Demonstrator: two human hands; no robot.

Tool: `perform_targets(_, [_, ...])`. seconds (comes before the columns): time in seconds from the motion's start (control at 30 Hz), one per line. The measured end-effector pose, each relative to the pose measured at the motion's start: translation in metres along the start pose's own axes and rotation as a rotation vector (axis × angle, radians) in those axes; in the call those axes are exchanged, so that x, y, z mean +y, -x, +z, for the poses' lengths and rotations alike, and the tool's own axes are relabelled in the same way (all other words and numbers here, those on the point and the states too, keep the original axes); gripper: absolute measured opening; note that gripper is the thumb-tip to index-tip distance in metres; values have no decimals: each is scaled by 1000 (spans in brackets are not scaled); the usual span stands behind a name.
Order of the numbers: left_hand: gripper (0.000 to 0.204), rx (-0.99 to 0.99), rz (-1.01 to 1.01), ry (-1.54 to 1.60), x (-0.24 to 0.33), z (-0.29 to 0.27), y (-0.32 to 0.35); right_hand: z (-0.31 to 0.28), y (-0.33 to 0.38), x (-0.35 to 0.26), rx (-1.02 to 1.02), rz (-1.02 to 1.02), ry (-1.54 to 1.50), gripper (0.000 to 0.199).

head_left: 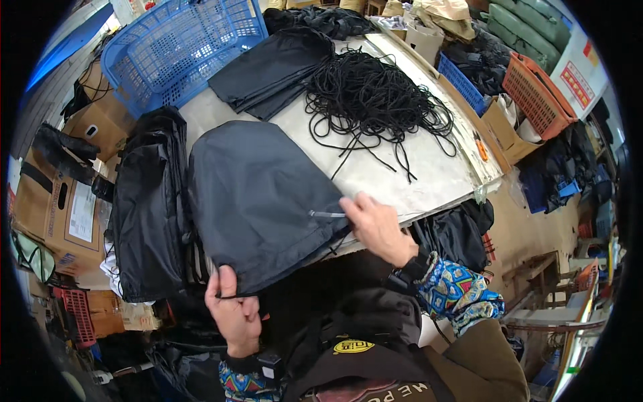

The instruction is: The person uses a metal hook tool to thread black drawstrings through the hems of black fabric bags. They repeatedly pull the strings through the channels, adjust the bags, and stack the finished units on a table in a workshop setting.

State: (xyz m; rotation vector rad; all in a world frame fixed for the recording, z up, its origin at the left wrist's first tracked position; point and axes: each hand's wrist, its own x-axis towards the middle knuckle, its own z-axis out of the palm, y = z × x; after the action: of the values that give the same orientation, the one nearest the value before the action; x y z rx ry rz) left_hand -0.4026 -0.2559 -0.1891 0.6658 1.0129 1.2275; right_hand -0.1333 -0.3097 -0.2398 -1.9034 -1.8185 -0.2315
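Note:
A dark grey fabric bag (258, 194) lies flat on the pale work table (429, 177), its open hem toward me. My left hand (233, 313) pinches the bag's near hem corner at the table's front edge. My right hand (378, 226) holds a thin metal threading tool (328, 214) pushed into the hem on the bag's right side. A loose tangle of black cord (375, 100) lies beyond the bag on the table.
A stack of black fabric pieces (271, 70) sits at the back, another pile (151, 201) hangs at the table's left. A blue plastic basket (181, 47) stands far left, cardboard boxes (57, 201) beside it, an orange crate (539, 94) at right.

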Motion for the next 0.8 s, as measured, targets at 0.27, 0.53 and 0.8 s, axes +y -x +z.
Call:
perform_targets(0.27, [29, -23, 455, -806, 44, -54, -86, -30, 1, -25, -315, -214, -549, 40])
perform_targets(0.53, [20, 30, 127, -904, 96, -79, -58, 24, -70, 49, -277, -13, -90, 52])
perform_targets(0.8, [27, -235, -102, -1008, 123, -107, -54, 25, -93, 76, -70, 25, 69, 29])
